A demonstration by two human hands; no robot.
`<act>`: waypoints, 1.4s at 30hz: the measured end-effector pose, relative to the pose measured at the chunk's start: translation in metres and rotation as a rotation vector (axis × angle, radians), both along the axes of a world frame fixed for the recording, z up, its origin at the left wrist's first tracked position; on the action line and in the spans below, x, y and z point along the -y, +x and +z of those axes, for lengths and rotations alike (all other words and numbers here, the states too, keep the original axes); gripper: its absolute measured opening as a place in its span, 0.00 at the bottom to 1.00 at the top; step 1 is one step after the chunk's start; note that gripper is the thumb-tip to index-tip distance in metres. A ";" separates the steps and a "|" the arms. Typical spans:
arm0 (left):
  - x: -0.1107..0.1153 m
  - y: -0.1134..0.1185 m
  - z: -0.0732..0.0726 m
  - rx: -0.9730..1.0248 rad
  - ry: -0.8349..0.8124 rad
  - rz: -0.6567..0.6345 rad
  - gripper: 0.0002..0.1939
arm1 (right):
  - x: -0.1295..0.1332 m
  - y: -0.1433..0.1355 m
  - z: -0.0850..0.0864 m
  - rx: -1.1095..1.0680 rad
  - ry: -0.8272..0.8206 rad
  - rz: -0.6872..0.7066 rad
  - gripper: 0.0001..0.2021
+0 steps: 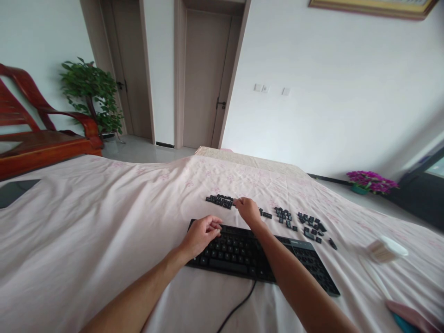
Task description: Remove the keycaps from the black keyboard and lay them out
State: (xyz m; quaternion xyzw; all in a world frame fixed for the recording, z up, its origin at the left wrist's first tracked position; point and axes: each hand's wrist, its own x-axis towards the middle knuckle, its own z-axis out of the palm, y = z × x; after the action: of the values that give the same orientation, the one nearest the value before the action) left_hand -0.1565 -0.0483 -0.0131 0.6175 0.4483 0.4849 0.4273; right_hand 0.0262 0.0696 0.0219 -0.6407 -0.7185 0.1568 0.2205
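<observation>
A black keyboard point(229, 267) lies on the pink cloth in front of me, its left part fitted with keys and its right part without many caps. My left hand point(203, 235) rests over its upper left corner, fingers curled and thumb close to the fingertips; whatever may be between them is too small to see. Beyond the keyboard, my right hand point(248, 209) reaches to a group of loose black keycaps point(220, 200), its thumb and finger pinched on a keycap at the group's right edge. My right forearm covers the middle of the keyboard.
More loose keycaps point(283, 214) lie behind the keyboard, with another group point(312, 226) farther right. A white tub point(386, 249) and a brush-like thing with a pink and blue end point(409, 317) are at the right. The keyboard cable point(239, 305) runs toward me.
</observation>
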 end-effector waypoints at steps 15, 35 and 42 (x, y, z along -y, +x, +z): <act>0.004 0.002 0.012 -0.345 0.069 -0.016 0.12 | 0.087 0.017 0.025 -0.394 -0.033 0.418 0.13; 0.002 0.008 0.017 -0.597 0.078 -0.068 0.10 | 0.114 0.009 0.017 -0.396 0.022 0.527 0.11; 0.003 0.006 0.014 -0.619 0.155 -0.066 0.06 | 0.117 0.006 0.014 -0.329 0.071 0.540 0.10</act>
State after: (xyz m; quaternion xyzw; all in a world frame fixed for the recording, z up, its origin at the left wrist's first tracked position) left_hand -0.1502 -0.0509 0.0010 0.7806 0.4986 0.2925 0.2379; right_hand 0.0321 -0.0477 0.0360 -0.3848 -0.8224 0.2858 0.3065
